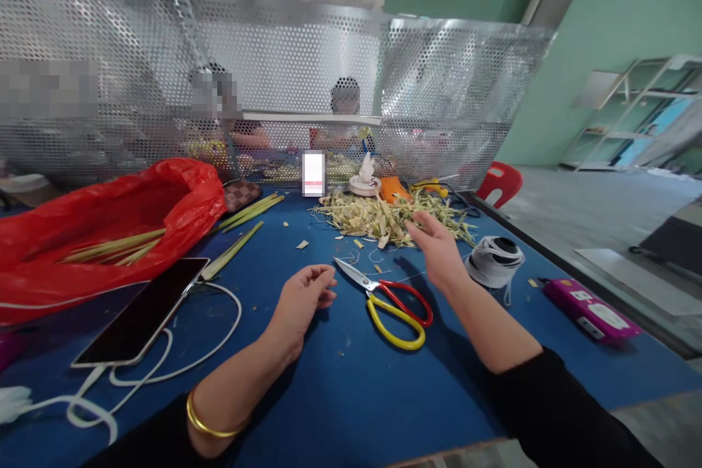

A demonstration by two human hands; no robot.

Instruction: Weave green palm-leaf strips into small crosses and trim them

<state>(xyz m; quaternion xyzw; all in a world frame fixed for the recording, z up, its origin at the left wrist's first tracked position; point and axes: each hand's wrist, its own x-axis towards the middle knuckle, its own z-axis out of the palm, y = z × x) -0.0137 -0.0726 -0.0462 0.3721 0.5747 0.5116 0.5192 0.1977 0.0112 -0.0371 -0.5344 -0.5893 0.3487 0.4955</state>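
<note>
My left hand (pixel 305 300) is held just left of the scissors, its fingers curled in against the thumb. Whatever they may hold is hidden. My right hand (pixel 437 250) is raised at the near edge of a heap of pale plant scraps (pixel 378 216), with its fingers stretched out and nothing visible in them. Between the hands, scissors (pixel 392 303) with one red and one yellow handle lie on the blue table, blades slightly apart and pointing away to the left. Thin white thread bits (pixel 359 256) lie beyond the blades. Right of my right wrist stands a spool of white cord (pixel 495 263).
At left, a red plastic bag (pixel 186 197) holds long stalks, with more green stalks (pixel 241 234) beside it. A tablet (pixel 145 311) with a looping white cable lies nearer. A purple pack (pixel 589 309) sits at right. Behind a perforated metal screen (pixel 307 51) are other people.
</note>
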